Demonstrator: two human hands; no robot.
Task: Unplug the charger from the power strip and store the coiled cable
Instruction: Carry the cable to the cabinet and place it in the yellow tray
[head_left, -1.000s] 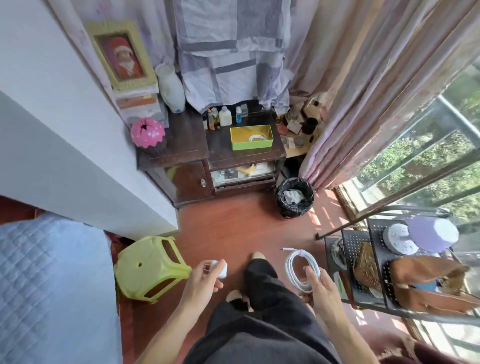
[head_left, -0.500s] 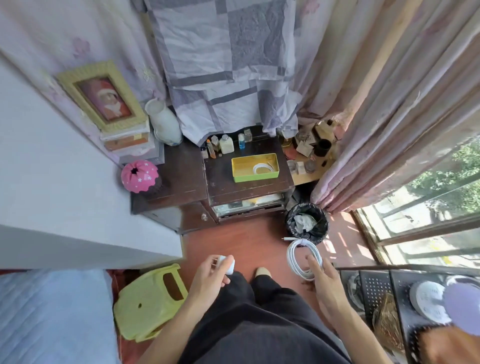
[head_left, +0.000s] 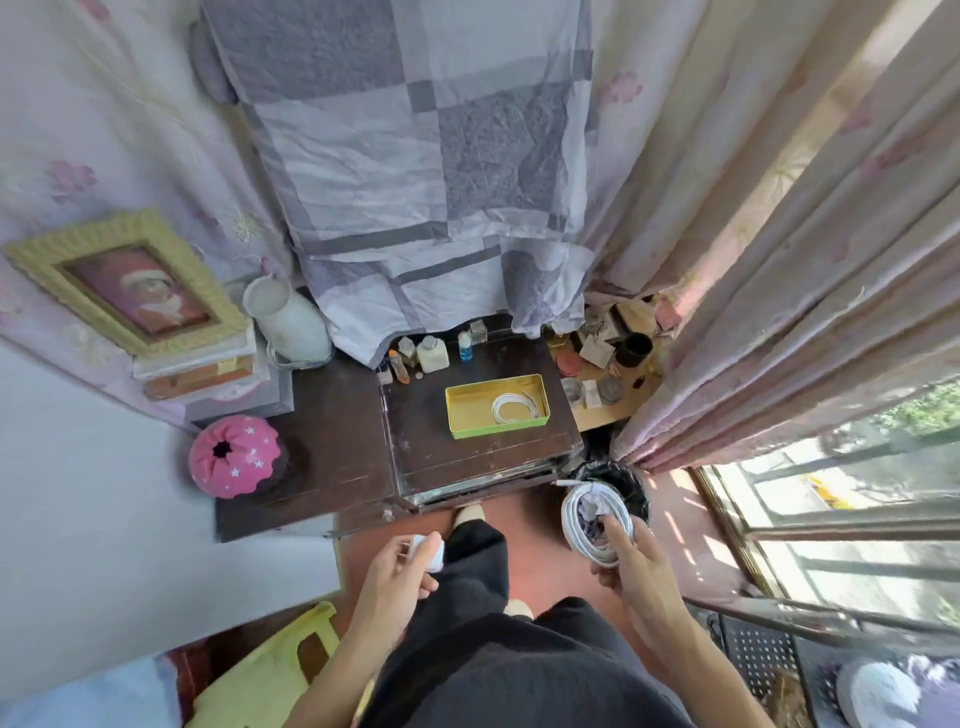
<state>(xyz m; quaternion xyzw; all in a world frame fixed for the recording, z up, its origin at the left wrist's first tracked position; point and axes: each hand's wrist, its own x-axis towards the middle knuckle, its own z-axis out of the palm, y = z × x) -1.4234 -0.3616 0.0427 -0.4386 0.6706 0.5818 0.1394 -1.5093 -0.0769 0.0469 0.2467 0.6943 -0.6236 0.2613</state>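
Daylight pours in from the window on the right, nearly blown out white at the panes, and lays bright stripes across the red floor beside it. The curtain glows warm where the sun comes through. The dark tabotop's place reads dimmer: the tabletop shows little sheen. Straight lines bow hard toward the edges, and the corners smear, especially the lower left and lower right. The centre stays fairly sharp, though everything looks slightly soft.
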